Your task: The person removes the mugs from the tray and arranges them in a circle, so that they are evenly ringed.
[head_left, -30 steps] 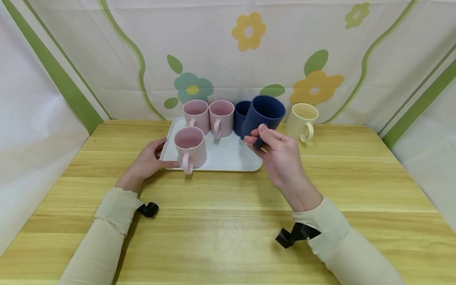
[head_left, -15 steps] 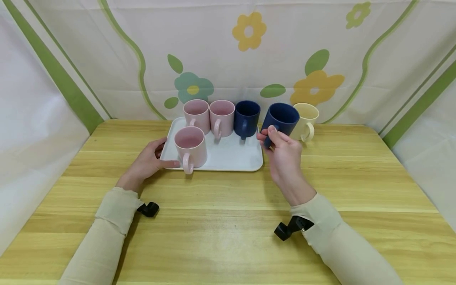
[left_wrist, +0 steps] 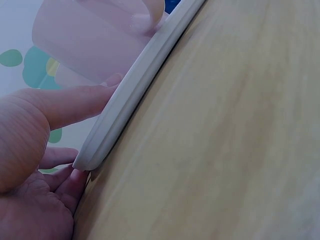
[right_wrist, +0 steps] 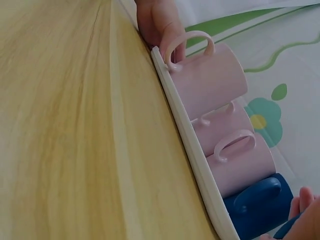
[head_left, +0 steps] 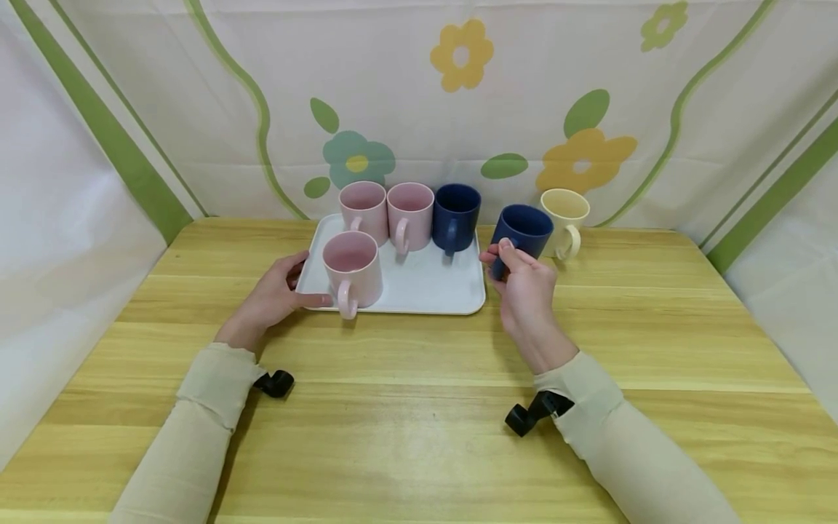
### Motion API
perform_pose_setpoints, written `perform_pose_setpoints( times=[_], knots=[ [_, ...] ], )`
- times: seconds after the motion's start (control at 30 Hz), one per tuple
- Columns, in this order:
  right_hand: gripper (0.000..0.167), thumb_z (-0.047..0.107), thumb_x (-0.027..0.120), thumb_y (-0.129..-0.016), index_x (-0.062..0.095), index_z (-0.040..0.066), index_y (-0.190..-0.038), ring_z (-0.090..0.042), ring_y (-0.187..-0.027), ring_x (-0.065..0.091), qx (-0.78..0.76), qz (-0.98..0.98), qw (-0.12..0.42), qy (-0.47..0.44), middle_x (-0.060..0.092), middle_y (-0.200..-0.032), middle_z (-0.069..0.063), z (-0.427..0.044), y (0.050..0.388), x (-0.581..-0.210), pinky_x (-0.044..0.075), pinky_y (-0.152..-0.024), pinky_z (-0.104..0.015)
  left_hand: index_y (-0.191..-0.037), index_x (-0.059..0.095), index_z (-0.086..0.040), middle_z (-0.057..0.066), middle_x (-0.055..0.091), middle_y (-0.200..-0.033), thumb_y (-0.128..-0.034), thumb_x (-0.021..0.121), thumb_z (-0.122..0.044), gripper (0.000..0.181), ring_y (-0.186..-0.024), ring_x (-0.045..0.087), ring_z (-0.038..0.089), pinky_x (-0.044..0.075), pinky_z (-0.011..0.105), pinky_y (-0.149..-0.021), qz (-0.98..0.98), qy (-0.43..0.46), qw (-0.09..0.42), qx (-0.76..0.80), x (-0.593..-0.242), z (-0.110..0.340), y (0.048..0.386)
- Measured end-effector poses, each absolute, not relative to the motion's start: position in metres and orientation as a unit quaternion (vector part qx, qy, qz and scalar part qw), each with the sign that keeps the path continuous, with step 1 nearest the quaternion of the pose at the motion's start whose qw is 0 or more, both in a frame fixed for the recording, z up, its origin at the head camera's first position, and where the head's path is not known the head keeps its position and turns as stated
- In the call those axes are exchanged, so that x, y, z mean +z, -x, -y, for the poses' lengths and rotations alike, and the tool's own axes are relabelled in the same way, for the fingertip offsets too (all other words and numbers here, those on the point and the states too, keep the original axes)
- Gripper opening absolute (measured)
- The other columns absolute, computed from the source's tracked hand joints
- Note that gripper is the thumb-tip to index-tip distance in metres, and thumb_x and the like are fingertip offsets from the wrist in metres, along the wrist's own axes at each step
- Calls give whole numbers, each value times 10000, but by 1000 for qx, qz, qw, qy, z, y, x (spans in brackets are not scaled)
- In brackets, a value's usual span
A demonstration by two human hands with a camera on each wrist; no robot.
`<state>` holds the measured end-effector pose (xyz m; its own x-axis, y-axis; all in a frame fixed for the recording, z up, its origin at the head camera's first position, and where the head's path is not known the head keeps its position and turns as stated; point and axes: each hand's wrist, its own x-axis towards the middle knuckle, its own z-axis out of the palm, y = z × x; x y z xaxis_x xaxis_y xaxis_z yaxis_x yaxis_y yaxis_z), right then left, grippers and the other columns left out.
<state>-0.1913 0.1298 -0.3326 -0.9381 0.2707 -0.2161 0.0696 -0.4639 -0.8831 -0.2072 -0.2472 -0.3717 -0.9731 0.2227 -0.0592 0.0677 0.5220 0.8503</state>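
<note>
My right hand (head_left: 529, 291) pinches the handle of a dark blue mug (head_left: 521, 225) just right of the white tray (head_left: 428, 291), the mug a little tilted. Whether its base touches the table cannot be made out. On the tray's front left corner my left hand (head_left: 271, 295) keeps its grip, thumb (left_wrist: 85, 102) over the rim and fingers at the outer edge. Right beside that thumb stands a pink mug (head_left: 353, 273). Two more pink mugs, one at the back left (head_left: 364, 211) and one beside it (head_left: 411, 215), line up with a second dark blue mug (head_left: 456, 215).
A cream mug (head_left: 566, 215) stands on the wooden table (head_left: 419, 422), partly behind the held mug. A white curtain (head_left: 406, 87) with printed flowers hangs along the back edge of the table.
The dark blue mug in my right hand has moved right and down, from in front of the tray's blue mug to beside the tray. My left hand stays on the tray.
</note>
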Motion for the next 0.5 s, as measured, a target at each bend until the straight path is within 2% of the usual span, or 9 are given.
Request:
perform_pose_setpoints(
  times=[0.5],
  knots=[
    [233, 241, 628, -1076, 780, 70, -1034, -175, -1019, 744, 835, 513, 54, 194, 701, -1188, -103, -132, 197, -342, 448, -1130, -400, -1669, 308, -62, 179, 493, -1584, -878, 884, -173, 985, -1280, 549, 355, 441, 334, -1024, -867, -72, 88, 486, -371, 247, 207]
  ],
)
